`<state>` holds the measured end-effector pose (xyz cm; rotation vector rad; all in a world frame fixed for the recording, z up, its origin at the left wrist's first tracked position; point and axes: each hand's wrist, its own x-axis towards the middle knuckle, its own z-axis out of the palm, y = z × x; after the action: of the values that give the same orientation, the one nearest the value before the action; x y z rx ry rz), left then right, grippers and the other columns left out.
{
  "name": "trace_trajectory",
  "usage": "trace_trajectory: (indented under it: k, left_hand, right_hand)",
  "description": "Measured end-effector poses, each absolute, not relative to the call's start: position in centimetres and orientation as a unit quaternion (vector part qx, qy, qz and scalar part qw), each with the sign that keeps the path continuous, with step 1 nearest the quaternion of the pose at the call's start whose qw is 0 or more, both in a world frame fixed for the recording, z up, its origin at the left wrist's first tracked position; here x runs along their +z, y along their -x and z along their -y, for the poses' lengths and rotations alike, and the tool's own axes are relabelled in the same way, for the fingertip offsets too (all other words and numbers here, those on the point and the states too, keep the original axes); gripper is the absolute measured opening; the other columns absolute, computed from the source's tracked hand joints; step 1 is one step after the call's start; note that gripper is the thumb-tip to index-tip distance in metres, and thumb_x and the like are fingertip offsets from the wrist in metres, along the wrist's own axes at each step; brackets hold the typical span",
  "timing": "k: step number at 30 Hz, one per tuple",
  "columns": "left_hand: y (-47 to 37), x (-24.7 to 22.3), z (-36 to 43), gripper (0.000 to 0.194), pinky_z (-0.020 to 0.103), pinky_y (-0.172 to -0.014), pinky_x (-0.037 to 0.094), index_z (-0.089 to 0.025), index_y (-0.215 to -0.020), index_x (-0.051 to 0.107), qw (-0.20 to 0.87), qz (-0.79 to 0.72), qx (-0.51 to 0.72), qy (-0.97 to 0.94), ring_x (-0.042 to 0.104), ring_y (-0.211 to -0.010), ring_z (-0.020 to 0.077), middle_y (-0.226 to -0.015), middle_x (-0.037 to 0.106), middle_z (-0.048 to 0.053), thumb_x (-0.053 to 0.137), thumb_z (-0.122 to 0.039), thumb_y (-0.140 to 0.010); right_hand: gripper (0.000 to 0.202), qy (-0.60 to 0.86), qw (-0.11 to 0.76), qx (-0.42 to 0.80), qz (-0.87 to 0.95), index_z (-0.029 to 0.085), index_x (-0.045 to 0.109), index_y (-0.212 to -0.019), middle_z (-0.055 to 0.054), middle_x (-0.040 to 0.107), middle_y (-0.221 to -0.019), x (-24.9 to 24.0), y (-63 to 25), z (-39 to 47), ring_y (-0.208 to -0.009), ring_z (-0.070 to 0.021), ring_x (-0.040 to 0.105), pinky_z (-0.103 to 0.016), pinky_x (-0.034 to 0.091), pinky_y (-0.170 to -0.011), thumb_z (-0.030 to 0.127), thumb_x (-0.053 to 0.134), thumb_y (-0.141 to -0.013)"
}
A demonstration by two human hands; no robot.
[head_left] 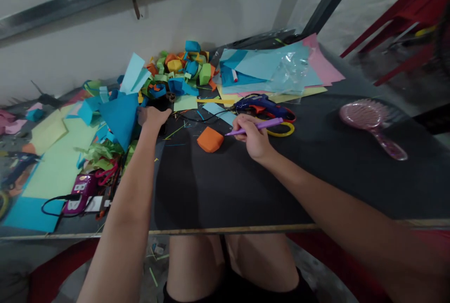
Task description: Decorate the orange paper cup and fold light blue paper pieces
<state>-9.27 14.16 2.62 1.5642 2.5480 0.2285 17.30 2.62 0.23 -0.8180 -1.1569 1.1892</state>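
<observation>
While my right hand (251, 136) is curled snugly round a slim purple plastic pen (269, 124), my thumb and fingers pinching it near the writing end, its tip points left at a small, puffy orange piece of folded paper (210, 140). That piece sits on the matte black tabletop (232, 195) between my hands, just beside the tip; I cannot tell whether they touch.

I have my left hand (153, 117) stretched out farther to the left, thumb spread to the right, over a dark object I can't make out. My other fingers are mostly hidden, so I cannot tell how far they are open or whether they grip anything.

Beyond my hands lies a heap of blue, green, orange and yellow folded paper pieces (191, 68). Right behind the pen I see a blue glue gun with an orange trigger (251, 102) and a yellow looped handle (292, 129).
</observation>
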Motion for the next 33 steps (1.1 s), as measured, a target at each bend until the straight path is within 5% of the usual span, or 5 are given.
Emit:
trace_trajectory:
  k: [7,20,33]
  left_hand:
    - [9.0,3.0,-12.6,0.097,0.044,-0.105,0.042,0.005,-0.133,0.046,0.059,-0.851,0.048,-0.519,0.046,-0.130,0.0416,-0.135,0.050,0.031,0.068,-0.062,-0.067]
    - [6.4,3.7,-5.6,0.078,0.048,-0.108,0.041,-0.011,-0.132,0.041,-0.066,-0.742,0.281,-0.605,0.045,-0.128,0.0380,-0.131,0.046,0.021,0.068,-0.050,-0.069]
    - [5.6,3.6,-3.7,0.078,0.046,-0.109,0.041,-0.013,-0.135,0.035,-0.076,-0.728,0.319,-0.602,0.040,-0.134,0.0371,-0.135,0.041,0.021,0.066,-0.048,-0.072]
  right_hand:
    - [0.041,0.346,0.601,0.525,0.494,0.019,0.052,-0.058,0.007,0.032,-0.047,-0.2,-17.2,-2.7,-0.039,-0.0045,0.023,-0.023,0.016,-0.040,0.052,0.063,-0.080]
    - [0.043,0.357,0.587,0.521,0.507,0.019,0.053,-0.057,0.007,0.033,-0.047,-0.7,-17.1,-2.7,-0.039,-0.0045,0.025,-0.023,0.015,-0.041,0.055,0.062,-0.080]
    - [0.040,0.353,0.586,0.527,0.504,0.019,0.055,-0.056,0.007,0.033,-0.039,-0.9,-17.0,-2.7,-0.034,-0.0053,0.025,-0.023,0.013,-0.040,0.050,0.061,-0.080]
